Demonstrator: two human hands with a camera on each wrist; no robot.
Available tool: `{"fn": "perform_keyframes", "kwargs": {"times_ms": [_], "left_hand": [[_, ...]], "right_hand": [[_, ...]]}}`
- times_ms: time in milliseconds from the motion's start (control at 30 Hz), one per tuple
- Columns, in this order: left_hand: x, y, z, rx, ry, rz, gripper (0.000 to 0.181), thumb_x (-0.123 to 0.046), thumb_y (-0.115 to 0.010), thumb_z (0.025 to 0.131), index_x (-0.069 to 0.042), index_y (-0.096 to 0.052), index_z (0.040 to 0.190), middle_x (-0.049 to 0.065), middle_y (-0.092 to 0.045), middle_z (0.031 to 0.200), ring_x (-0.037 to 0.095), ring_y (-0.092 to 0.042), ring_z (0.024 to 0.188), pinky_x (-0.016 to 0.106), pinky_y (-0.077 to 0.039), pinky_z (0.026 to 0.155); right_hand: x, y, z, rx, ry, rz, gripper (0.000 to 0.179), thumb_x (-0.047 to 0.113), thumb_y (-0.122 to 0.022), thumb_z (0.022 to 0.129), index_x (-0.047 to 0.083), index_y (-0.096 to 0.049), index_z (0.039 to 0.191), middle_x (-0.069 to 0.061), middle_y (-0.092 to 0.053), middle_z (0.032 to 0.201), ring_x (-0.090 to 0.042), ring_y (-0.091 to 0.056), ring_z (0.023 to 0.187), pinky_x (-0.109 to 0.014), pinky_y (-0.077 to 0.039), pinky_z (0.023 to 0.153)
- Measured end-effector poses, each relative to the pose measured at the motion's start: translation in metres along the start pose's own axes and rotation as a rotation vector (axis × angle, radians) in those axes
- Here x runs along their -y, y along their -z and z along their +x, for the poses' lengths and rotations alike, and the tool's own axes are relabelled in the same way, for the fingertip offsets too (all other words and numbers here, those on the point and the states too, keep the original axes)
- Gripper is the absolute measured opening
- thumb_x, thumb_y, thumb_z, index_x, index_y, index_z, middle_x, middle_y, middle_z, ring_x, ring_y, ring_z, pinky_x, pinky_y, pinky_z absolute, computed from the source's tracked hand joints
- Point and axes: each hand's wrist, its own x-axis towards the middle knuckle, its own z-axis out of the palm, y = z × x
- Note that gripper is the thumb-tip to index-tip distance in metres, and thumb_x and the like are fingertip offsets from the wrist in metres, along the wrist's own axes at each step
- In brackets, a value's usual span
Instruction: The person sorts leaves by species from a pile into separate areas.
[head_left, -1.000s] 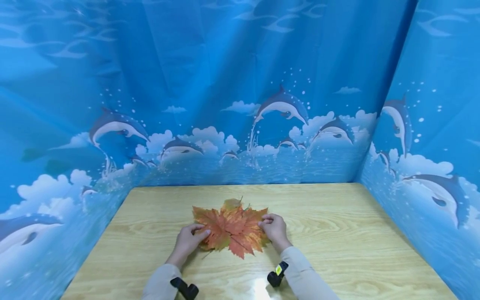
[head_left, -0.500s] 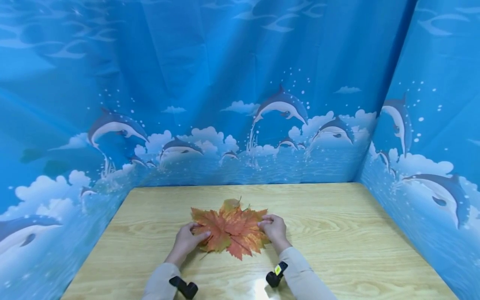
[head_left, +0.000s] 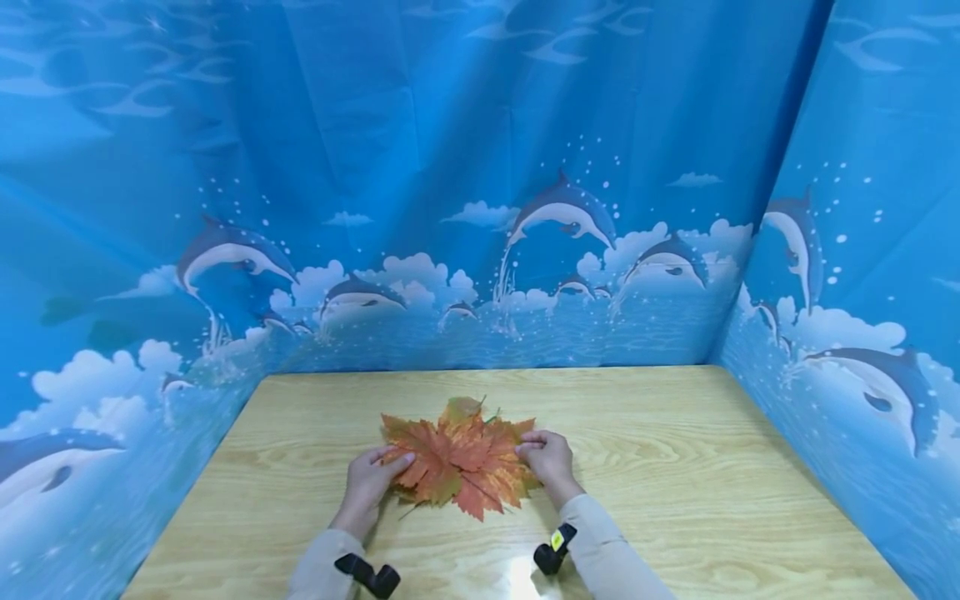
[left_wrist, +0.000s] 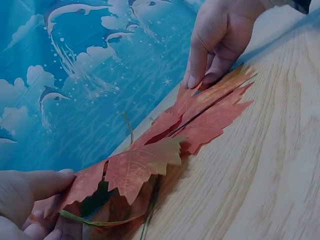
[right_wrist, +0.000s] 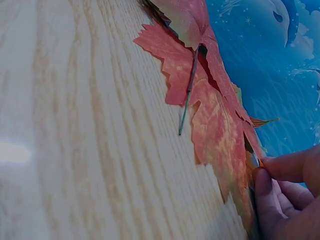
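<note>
A cluster of overlapping red, orange and greenish maple leaves [head_left: 468, 454] lies on the wooden table. My left hand [head_left: 367, 482] pinches the left edge of a leaf, thumb on top and fingers beneath; the left wrist view shows that leaf [left_wrist: 132, 170] raised off the table, with a thin stem below it. On the other side my right hand [head_left: 549, 458] pinches the right edge of the cluster between thumb and fingertips. In the right wrist view, a dark stem hangs over the red leaves [right_wrist: 215, 115] beside the right hand [right_wrist: 290, 192].
The light wood-grain table [head_left: 697, 475] extends around the leaves. Behind it and along both sides hangs a blue curtain [head_left: 450, 167] printed with dolphins and clouds. Black wrist cameras [head_left: 367, 575] sit on both light sleeves.
My left hand has shifted slightly left, its thumb drawn back toward the leaf edge. The cluster has edged a little left. My right hand stays nearly in place.
</note>
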Motion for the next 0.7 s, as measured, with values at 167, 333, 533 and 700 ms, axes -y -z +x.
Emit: {"fn": "perform_keyframes", "kwargs": {"times_ms": [167,333,533,700], "left_hand": [[0.000,-0.004,-0.004,0.041,0.066,-0.208,0.043,-0.009,-0.075,0.083,0.012,-0.057,0.116,-0.001,-0.067,0.081,0.005,-0.062,0.069,0.019,-0.052,0.062],[0.002,-0.010,-0.011,0.067,0.068,-0.241,0.044,-0.012,-0.075,0.084,0.011,-0.056,0.115,-0.001,-0.068,0.080,0.005,-0.064,0.072,0.020,-0.054,0.067],[0.005,-0.017,-0.017,0.038,0.045,-0.124,0.034,-0.011,-0.074,0.084,-0.005,-0.043,0.071,-0.002,-0.055,0.069,0.005,-0.060,0.065,0.019,-0.051,0.061],[0.001,-0.021,-0.016,0.069,0.040,-0.247,0.018,-0.003,-0.066,0.089,0.002,-0.050,0.083,0.004,-0.062,0.082,0.008,-0.067,0.072,0.022,-0.056,0.071]], "right_hand": [[-0.001,0.000,-0.001,0.025,-0.011,0.028,0.022,-0.003,-0.069,0.080,-0.008,-0.066,0.101,-0.010,-0.068,0.082,-0.013,-0.062,0.066,-0.026,-0.052,0.059],[-0.004,-0.001,0.000,0.039,-0.029,0.032,0.021,-0.003,-0.068,0.082,-0.006,-0.065,0.102,-0.010,-0.066,0.084,-0.014,-0.062,0.069,-0.027,-0.052,0.061],[-0.007,-0.002,0.000,0.029,-0.003,0.030,0.020,-0.004,-0.069,0.080,-0.007,-0.066,0.100,-0.009,-0.067,0.082,-0.012,-0.061,0.067,-0.026,-0.052,0.061],[-0.006,-0.001,0.001,0.011,0.023,0.015,0.020,-0.004,-0.070,0.078,-0.007,-0.067,0.097,-0.008,-0.067,0.079,-0.011,-0.060,0.065,-0.025,-0.051,0.060]]}}
